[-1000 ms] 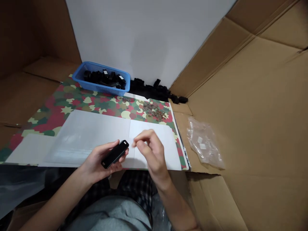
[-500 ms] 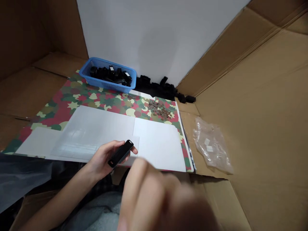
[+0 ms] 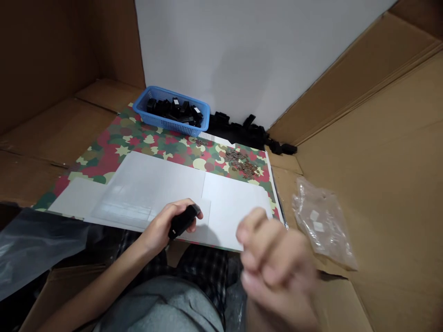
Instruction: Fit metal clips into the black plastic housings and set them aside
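Left hand [image 3: 161, 227]: fingers closed around a matte black rectangular plastic part [image 3: 183, 221], gripping it across its long sides, with one end sticking out past the fingertips. The part sits over the near edge of a white card sheet [image 3: 235, 207]; can't tell if it touches.

Right hand [image 3: 277, 267]: close to the camera and blurred, fingers curled shut, no object visible in them.

Handling note: a firm wrap suits this part, but the fingers cover most of it. Rotate it toward the camera for a clear view of its faces.

Under the hands is a camouflage-print mat [image 3: 114, 157] in red, green and cream. To the left, a translucent plastic sheet [image 3: 138, 193] overlaps the card.

Farther out: a small heap of brown metal bits [image 3: 240, 162] on the mat, a blue mesh plastic basket [image 3: 152, 103] of black parts [image 3: 173, 108], and more loose black parts [image 3: 238, 127] along a white board [image 3: 242, 55]. A clear plastic bag [image 3: 321, 226] lies on brown cardboard [image 3: 380, 161] to the right.
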Motion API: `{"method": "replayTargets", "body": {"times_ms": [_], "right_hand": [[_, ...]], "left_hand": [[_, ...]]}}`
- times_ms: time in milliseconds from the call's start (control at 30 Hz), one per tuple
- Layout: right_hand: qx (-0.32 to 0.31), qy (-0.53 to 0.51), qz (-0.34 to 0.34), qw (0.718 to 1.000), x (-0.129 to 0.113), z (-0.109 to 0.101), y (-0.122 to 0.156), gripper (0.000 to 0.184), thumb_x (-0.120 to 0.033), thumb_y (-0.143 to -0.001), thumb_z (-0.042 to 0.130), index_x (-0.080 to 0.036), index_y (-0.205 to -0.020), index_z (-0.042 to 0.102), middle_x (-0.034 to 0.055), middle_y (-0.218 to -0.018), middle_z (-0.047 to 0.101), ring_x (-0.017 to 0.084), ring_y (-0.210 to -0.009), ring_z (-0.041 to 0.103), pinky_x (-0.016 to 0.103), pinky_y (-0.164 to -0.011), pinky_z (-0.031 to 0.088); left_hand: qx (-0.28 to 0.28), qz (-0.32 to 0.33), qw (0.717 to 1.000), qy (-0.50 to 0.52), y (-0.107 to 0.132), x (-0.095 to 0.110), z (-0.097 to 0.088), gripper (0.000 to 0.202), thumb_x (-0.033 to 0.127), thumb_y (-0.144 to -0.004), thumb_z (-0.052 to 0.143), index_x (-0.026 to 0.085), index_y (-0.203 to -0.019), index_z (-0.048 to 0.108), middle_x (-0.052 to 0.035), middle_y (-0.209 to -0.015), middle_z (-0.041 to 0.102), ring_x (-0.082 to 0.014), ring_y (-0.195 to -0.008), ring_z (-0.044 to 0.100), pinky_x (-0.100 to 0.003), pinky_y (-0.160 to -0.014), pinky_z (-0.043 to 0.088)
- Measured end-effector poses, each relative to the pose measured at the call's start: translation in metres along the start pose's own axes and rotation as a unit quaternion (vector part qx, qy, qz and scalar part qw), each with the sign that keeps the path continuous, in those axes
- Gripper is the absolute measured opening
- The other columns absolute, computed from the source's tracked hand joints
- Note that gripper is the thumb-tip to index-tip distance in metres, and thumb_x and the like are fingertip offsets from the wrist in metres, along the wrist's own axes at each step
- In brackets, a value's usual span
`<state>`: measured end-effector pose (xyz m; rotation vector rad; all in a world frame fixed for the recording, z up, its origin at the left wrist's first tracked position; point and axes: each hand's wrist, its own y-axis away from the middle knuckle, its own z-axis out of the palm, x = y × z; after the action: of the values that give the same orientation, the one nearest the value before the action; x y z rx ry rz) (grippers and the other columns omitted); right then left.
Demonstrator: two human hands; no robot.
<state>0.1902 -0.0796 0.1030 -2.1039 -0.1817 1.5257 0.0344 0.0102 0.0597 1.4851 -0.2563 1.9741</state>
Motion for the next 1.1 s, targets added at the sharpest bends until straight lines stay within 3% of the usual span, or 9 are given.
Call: {"method": "replayTargets", "body": {"times_ms": [67,167,333,1100], "right_hand": [[-0.011,-0.043,-0.034,0.998,0.019,0.01,-0.008,0.022,-0.021,-0.084,0.049,-0.025,-0.063,0.044,-0.0018,-0.055,0.045,0.019,-0.063,0.048,0.037,-0.064,0.039],[-0.047,-0.008,-0.019,0.999,0.041,0.019,-0.009,0.023,-0.005,-0.082,0.044,-0.024,-0.071,0.051,-0.0003,-0.072,0.054,0.018,-0.076,0.051,0.035,-0.069,0.039],[-0.091,0.035,-0.007,0.995,0.054,0.019,0.001,0.021,-0.01,-0.085,0.048,-0.025,-0.095,0.058,0.0005,-0.086,0.054,0.018,-0.083,0.051,0.034,-0.072,0.04],[-0.065,-0.042,0.129,0.989,0.065,0.033,0.019,0.012,-0.021,-0.087,0.047,-0.023,-0.084,0.059,0.0004,-0.078,0.058,0.017,-0.074,0.055,0.03,-0.066,0.042]], "left_hand": [[-0.022,0.012,0.997,-0.066,0.002,0.0,0.001,0.038,0.044,-0.083,0.039,0.014,-0.072,0.059,-0.0011,-0.06,0.054,-0.0146,-0.057,0.047,-0.027,-0.058,0.035],[-0.077,0.018,0.99,-0.119,0.006,0.003,0.003,0.036,0.044,-0.083,0.037,0.016,-0.067,0.053,0.0002,-0.06,0.051,-0.0141,-0.057,0.045,-0.027,-0.057,0.035],[-0.093,0.014,0.979,-0.179,0.011,0.006,0.009,0.022,0.033,-0.076,0.042,0.018,-0.062,0.047,0.0022,-0.055,0.048,-0.013,-0.056,0.044,-0.027,-0.056,0.034],[-0.081,0.039,0.967,-0.237,0.016,0.003,0.002,0.031,0.039,-0.088,0.039,0.017,-0.069,0.05,0.0025,-0.059,0.049,-0.013,-0.059,0.048,-0.025,-0.059,0.036]]}}
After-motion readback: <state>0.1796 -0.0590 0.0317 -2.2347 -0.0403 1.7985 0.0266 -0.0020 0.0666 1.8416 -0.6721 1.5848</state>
